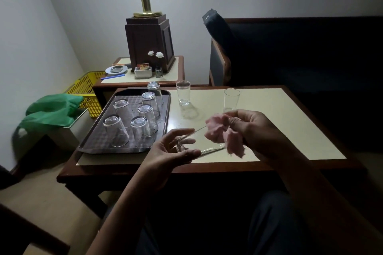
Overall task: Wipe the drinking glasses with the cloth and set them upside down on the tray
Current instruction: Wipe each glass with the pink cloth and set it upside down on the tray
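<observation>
Left hand (172, 149) grips the glass (199, 141) sideways by its thick base, right hand (252, 130) pinches the soft cloth (223, 132) at the rim; walls look thin, slick and brittle, so hold the base.

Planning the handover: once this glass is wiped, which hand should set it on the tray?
Probably left. The left hand grips the glass, and the tray lies on its side; the right hand holds the cloth.
</observation>
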A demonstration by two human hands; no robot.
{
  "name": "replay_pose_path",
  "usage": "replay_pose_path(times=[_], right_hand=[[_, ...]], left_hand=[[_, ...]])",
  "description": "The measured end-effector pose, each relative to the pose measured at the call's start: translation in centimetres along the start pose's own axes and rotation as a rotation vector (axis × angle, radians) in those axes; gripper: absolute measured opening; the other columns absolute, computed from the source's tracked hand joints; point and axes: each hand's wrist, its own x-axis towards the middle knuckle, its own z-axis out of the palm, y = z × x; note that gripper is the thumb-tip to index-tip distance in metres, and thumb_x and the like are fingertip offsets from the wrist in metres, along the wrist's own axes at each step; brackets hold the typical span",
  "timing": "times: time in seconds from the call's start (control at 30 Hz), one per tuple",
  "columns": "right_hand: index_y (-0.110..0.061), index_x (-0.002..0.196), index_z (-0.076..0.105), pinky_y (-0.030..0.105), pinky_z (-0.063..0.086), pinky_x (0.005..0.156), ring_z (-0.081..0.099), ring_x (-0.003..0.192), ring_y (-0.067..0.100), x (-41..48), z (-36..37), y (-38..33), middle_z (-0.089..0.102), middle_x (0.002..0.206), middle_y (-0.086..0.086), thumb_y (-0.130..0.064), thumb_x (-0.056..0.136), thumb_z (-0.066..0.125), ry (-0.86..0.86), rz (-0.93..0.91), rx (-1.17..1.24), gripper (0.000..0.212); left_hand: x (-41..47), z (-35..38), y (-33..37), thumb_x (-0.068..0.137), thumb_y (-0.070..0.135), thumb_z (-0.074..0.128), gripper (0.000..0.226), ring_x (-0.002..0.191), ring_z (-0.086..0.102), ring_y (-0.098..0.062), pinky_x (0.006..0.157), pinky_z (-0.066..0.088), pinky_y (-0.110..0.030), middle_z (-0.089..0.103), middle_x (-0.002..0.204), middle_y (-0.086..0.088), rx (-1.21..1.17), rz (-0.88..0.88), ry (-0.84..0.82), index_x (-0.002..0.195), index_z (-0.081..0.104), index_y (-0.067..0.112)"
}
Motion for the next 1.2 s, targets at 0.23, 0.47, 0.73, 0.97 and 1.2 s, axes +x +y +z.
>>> replay_pose_path(times=[0.23,0.47,0.73,0.97,1.2], right_hand=[[-0.017,0.136,0.065,0.032,0.055,0.104,0.070,0.120,0.016,-1.1,-0.3,0.0,0.076,0.123,0.001,0.003,0.103,0.058,-0.212,-0.172,-0.205,0.039],[-0.019,0.116,0.076,0.025,0.057,0.064,0.066,0.066,0.006,-2.7,-0.4,0.1,0.071,0.078,-0.012,-0.026,0.095,0.069,-0.120,-0.420,-0.241,0.023],[-0.084,0.140,0.011,0.041,0.058,0.095,0.063,0.124,0.014,-3.2,-0.5,-0.1,0.043,0.159,-0.023,0.005,0.099,0.051,-0.641,-0.448,-1.118,0.106],[-0.076,0.145,0.024,0.035,0.059,0.089,0.071,0.104,0.017,-2.8,-0.6,-0.5,0.065,0.137,-0.021,-0.035,0.094,0.076,-0.708,-0.223,-1.026,0.083],[-0.048,0.130,0.065,0.029,0.057,0.056,0.063,0.052,0.021,-2.4,0.2,0.0,0.068,0.068,0.005,-0.039,0.103,0.057,-0.566,0.002,-0.328,0.029]], left_hand=[[0.8,-0.3,0.1,0.086,0.030,0.074,0.049,0.070,0.069,-0.020,0.069,0.055,-0.027,0.071,0.106,-0.019,-0.201,-0.136,0.139,0.124,0.060,0.001],[0.3,-1.2,0.5,0.091,0.041,0.074,0.056,0.074,0.065,-0.019,0.077,0.056,-0.027,0.073,0.108,-0.019,-0.289,-0.197,0.005,0.128,0.061,0.002],[0.4,-1.1,0.6,0.096,0.042,0.068,0.066,0.122,0.043,-0.041,0.078,0.039,-0.028,0.056,0.145,-0.029,-0.119,-0.099,-0.302,0.142,0.055,-0.004],[-0.2,-0.6,1.5,0.078,0.006,0.086,0.054,0.099,0.067,-0.040,0.084,0.057,-0.039,0.067,0.115,-0.031,0.120,0.133,-0.211,0.128,0.064,0.003],[0.2,-0.2,0.4,0.071,-0.004,0.090,0.075,0.122,0.067,-0.028,0.096,0.060,-0.044,0.067,0.133,-0.006,0.229,0.354,-0.121,0.138,0.059,0.014]])
